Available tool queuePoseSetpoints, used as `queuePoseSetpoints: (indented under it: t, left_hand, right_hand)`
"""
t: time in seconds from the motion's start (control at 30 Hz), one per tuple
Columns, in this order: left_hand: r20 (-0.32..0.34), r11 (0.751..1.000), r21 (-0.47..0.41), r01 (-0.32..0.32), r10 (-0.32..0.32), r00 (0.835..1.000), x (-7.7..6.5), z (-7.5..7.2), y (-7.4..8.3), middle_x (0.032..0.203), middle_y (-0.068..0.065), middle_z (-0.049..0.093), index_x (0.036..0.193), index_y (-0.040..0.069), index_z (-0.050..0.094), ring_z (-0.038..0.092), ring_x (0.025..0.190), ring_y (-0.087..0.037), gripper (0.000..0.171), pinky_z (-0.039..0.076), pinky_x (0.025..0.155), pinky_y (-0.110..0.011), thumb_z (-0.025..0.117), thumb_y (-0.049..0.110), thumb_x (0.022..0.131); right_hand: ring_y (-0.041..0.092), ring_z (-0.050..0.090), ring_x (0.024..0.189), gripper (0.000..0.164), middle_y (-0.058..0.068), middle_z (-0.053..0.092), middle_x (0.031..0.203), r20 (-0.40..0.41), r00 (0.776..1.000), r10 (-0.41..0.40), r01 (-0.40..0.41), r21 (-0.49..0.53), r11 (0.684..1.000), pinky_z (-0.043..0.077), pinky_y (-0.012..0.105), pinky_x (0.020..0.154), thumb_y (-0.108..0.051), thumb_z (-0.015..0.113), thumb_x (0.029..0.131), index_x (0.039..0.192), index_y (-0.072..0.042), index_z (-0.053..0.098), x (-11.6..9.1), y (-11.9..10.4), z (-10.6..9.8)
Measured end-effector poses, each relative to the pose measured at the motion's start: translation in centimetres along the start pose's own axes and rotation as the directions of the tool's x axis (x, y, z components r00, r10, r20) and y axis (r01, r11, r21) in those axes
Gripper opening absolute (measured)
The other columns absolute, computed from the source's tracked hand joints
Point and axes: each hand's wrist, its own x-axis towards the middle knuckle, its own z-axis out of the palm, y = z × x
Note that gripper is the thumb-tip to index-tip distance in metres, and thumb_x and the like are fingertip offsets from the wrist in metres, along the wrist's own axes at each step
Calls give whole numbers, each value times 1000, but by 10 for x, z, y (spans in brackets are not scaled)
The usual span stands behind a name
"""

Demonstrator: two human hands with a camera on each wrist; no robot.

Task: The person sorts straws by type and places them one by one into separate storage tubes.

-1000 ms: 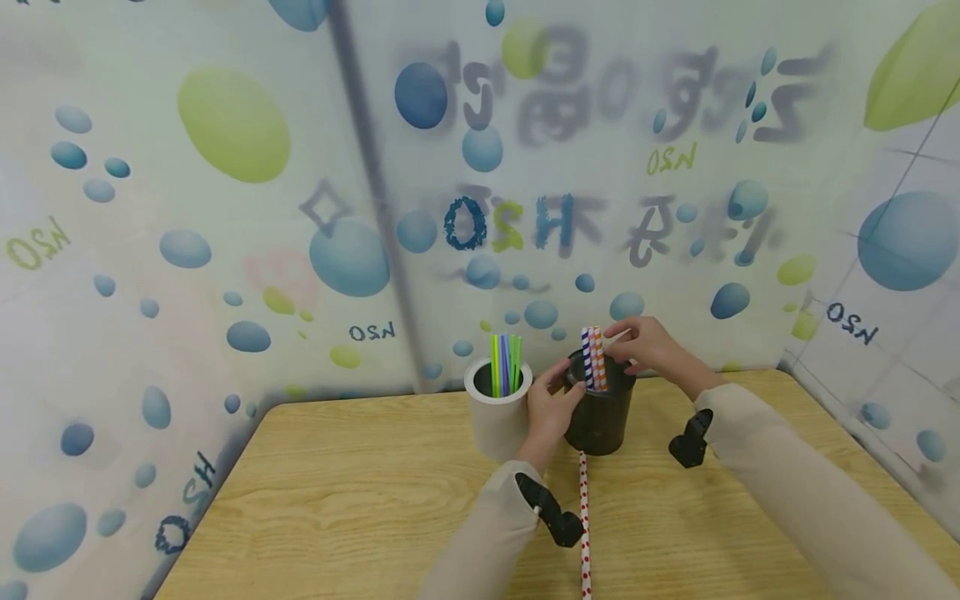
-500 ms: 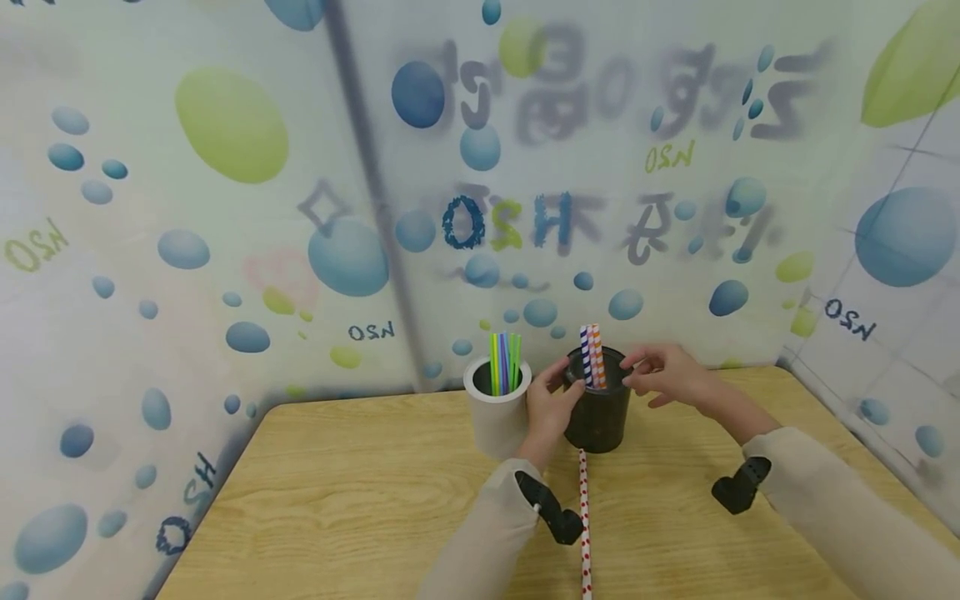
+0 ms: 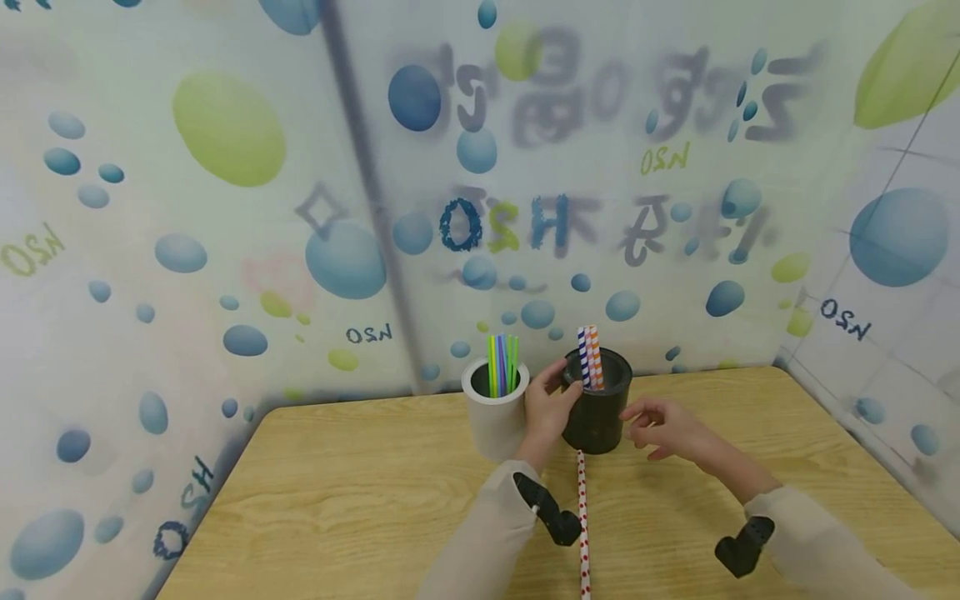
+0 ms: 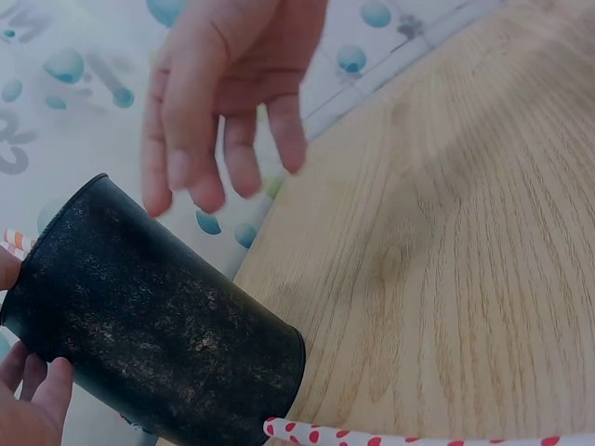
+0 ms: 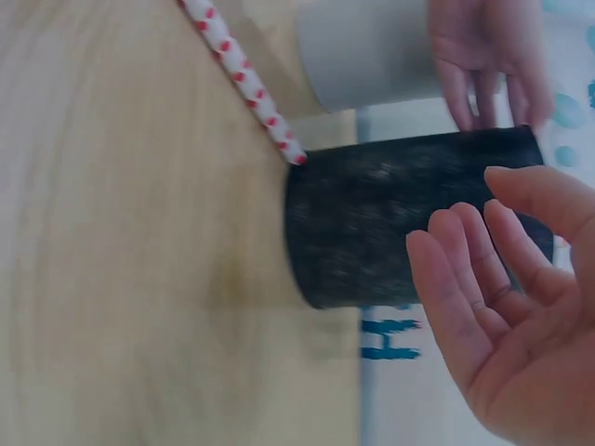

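In the head view a black cup (image 3: 597, 427) stands upright on the table, holding several striped paper straws (image 3: 589, 358) in blue, pink and orange. My left hand (image 3: 550, 408) grips its upper left side, thumb at the front and fingers toward the back. Just right of the cup hangs my right hand (image 3: 667, 429), fingers loosely bent with nothing in them. The right wrist view shows that hand (image 5: 521, 316) palm-up in front of the cup's dark wall (image 5: 381, 209). A white straw with red dots (image 3: 583, 525) lies on the table, its far end at the cup's base.
A white cup (image 3: 495, 429) with several thin green, yellow and blue straws (image 3: 502, 367) stands close to the left of the black one. Behind the wooden table (image 3: 360, 483) rises a wall covering (image 3: 247, 208) printed with blue and green ovals.
My right hand has left the striped straws at the black cup's mouth and moved right and down, beside the cup. My left hand has kept its grip on the cup.
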Motion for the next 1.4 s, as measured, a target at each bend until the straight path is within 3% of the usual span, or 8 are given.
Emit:
queuePoseSetpoints:
  t: [0.2, 0.33, 0.57, 0.7, 0.87, 1.13, 1.4]
  left_hand:
    - [10, 1000, 1, -16, 16, 1000, 3, -1, -7, 116, -7, 59, 118, 9, 62, 53, 107, -26, 39, 44, 91, -41, 69, 10, 79]
    - [19, 998, 18, -65, 65, 998, 1, -3, -7, 114, -4, 59, 116, 11, 63, 54, 104, -24, 37, 48, 86, -37, 70, 15, 79]
    - [9, 1000, 10, -2, 1, 1000, 2, 0, -6, 117, -5, 58, 116, 11, 63, 52, 108, -25, 37, 46, 89, -38, 69, 12, 79]
    - [12, 1000, 22, 15, -15, 1000, 2, 0, -6, 118, -4, 57, 117, 13, 62, 52, 109, -24, 38, 46, 89, -37, 69, 12, 80]
    - [12, 1000, 25, 11, -12, 1000, 2, -1, -5, 118, -4, 58, 117, 12, 62, 52, 108, -24, 38, 46, 90, -37, 69, 12, 80]
    - [12, 1000, 0, 30, -30, 999, 1, -2, -3, 119, -4, 57, 118, 11, 62, 52, 109, -24, 37, 47, 88, -36, 68, 11, 81]
    - [10, 1000, -9, 15, -15, 1000, 1, -1, -2, 119, -5, 57, 119, 9, 61, 52, 109, -24, 38, 48, 87, -34, 67, 9, 82]
  right_hand:
    - [22, 58, 76, 37, 9, 58, 85, 13, 1000, 11, -12, 79, 997, 54, 44, 64, -11, 62, 85, 112, 12, 51, 5, 24, 20]
    - [20, 59, 73, 35, 6, 59, 82, 4, 1000, 26, -26, 100, 995, 54, 41, 60, -9, 62, 85, 111, 12, 52, 8, 37, 36]
    - [19, 57, 69, 36, 8, 58, 81, -52, 997, 63, -55, 145, 988, 54, 38, 52, -9, 64, 83, 110, 12, 51, 11, 47, 65]
    - [17, 56, 66, 34, 7, 58, 78, -164, 975, 150, -125, 151, 981, 53, 36, 50, -10, 68, 81, 107, 7, 55, 14, 51, 79]
    - [17, 56, 64, 33, 8, 58, 78, -286, 940, 187, -144, 167, 975, 53, 36, 47, -8, 71, 77, 104, 5, 57, 18, 53, 90]
    - [16, 53, 58, 34, 8, 55, 75, -378, 906, 190, -155, 121, 980, 51, 33, 43, -9, 74, 74, 99, 6, 57, 20, 50, 100]
    - [15, 53, 48, 31, 6, 60, 71, -424, 893, 149, -136, 62, 989, 47, 29, 39, -6, 73, 72, 96, 5, 57, 22, 49, 108]
